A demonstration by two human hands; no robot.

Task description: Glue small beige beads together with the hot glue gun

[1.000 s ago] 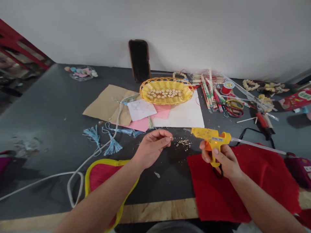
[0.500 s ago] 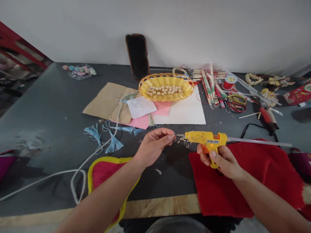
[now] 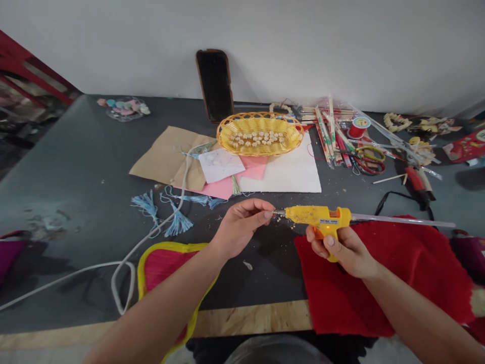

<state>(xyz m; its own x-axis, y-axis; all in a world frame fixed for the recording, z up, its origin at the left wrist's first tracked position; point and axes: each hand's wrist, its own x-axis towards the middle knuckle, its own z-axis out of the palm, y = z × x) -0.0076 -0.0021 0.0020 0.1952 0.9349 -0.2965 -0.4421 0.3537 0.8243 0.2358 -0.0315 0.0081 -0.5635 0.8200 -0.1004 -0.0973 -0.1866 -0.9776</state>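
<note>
My right hand [image 3: 341, 250] is wrapped around the handle of a yellow hot glue gun [image 3: 318, 216], whose small light glows orange. A long clear glue stick [image 3: 401, 220] juts out of its back end. The metal nozzle points left at the fingertips of my left hand [image 3: 244, 225]. That hand is closed in a pinch; whatever sits between thumb and forefinger is too small and hidden to name. Tiny pale beads [image 3: 291, 223] lie scattered on the dark table beneath the nozzle. Behind them stands a yellow woven basket [image 3: 261, 148] with small flower-like bead clusters [image 3: 257, 138] inside.
Blue tassels [image 3: 178, 222] and a white cord [image 3: 151, 237] lie to the left. Red cloth [image 3: 352, 298] spreads under my right arm. Scissors [image 3: 369, 159], a red thread spool [image 3: 358, 127] and packaged sticks [image 3: 324, 131] lie back right. A phone [image 3: 215, 86] leans on the wall.
The glue gun has shifted slightly left, bringing its nozzle closer to my left fingertips. My left hand stays nearly still in its pinch.
</note>
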